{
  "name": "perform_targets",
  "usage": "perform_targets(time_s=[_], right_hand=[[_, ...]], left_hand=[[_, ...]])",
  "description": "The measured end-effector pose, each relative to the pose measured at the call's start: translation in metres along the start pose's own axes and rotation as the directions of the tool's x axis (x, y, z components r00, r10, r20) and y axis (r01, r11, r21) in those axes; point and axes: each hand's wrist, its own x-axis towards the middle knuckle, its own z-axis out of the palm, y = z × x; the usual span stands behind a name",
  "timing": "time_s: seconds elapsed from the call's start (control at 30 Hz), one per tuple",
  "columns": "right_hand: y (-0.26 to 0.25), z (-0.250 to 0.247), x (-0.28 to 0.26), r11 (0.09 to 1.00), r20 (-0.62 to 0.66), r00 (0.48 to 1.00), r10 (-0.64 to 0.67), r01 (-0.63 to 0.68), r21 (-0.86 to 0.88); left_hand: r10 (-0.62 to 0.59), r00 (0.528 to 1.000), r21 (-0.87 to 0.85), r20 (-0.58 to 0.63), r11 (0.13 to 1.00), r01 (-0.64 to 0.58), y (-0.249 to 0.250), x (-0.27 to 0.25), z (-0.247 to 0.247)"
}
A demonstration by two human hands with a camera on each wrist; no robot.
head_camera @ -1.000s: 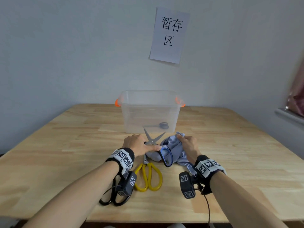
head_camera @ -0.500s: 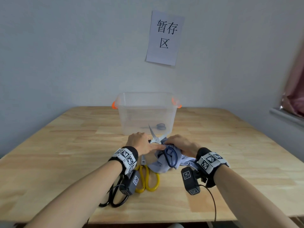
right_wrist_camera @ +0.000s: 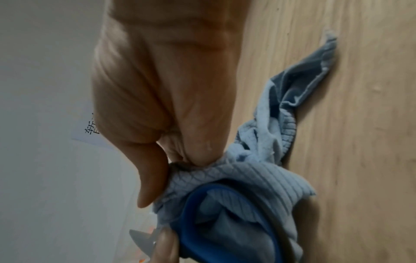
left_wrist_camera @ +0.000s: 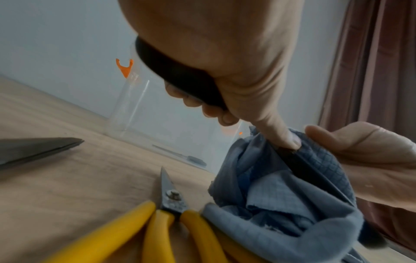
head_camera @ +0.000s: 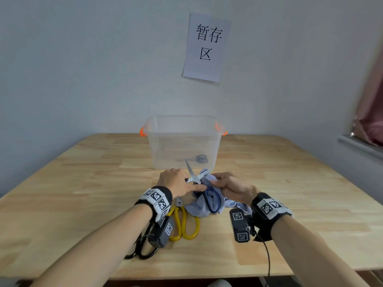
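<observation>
My left hand (head_camera: 177,182) grips a pair of blue-handled scissors (head_camera: 193,176) near the pivot, blades spread and pointing away from me. In the left wrist view my left thumb presses its dark handle (left_wrist_camera: 297,165) against the blue-grey cloth (left_wrist_camera: 281,195). My right hand (head_camera: 232,186) pinches that cloth (head_camera: 200,208) beside the right blade. The cloth is bunched through the blue handle loop (right_wrist_camera: 202,195), where my right hand (right_wrist_camera: 180,167) squeezes the fabric (right_wrist_camera: 258,174). Part of the scissors is hidden under the cloth.
Yellow-handled scissors (head_camera: 184,224) and black-handled scissors (head_camera: 141,247) lie on the wooden table (head_camera: 290,193) under my left wrist. A clear plastic bin (head_camera: 183,141) with orange latches stands just beyond my hands, with grey scissors (head_camera: 199,158) inside. A paper sign (head_camera: 207,47) hangs on the wall.
My right hand has brought the cloth from the right side up over the scissors toward the blades. My left hand has kept its grip and shifted slightly away from me.
</observation>
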Motion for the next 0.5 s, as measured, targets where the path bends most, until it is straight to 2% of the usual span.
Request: perform_targets(time_s=[0.13, 0.23, 0.4, 0.5], right_hand=[[0.008, 0.003, 0.007, 0.998, -0.23, 0.972, -0.051, 0.057, 0.022], [0.016, 0.007, 0.013, 0.996, -0.33, 0.939, -0.09, 0.089, -0.02], [0.023, 0.014, 0.013, 0.995, -0.245, 0.965, -0.095, 0.097, -0.004], [0.026, 0.017, 0.012, 0.996, -0.249, 0.965, -0.082, 0.073, -0.045]], left_hand=[[0.009, 1.0, -0.012, 0.0, 1.0, -0.009, 0.003, -0.002, -0.001], [0.005, 1.0, -0.027, 0.0, 1.0, -0.005, 0.005, -0.004, 0.0], [0.004, 1.0, -0.037, -0.009, 0.999, -0.005, 0.006, -0.004, 0.002], [0.025, 0.999, -0.015, -0.026, 1.0, -0.025, 0.005, -0.001, 0.006]])
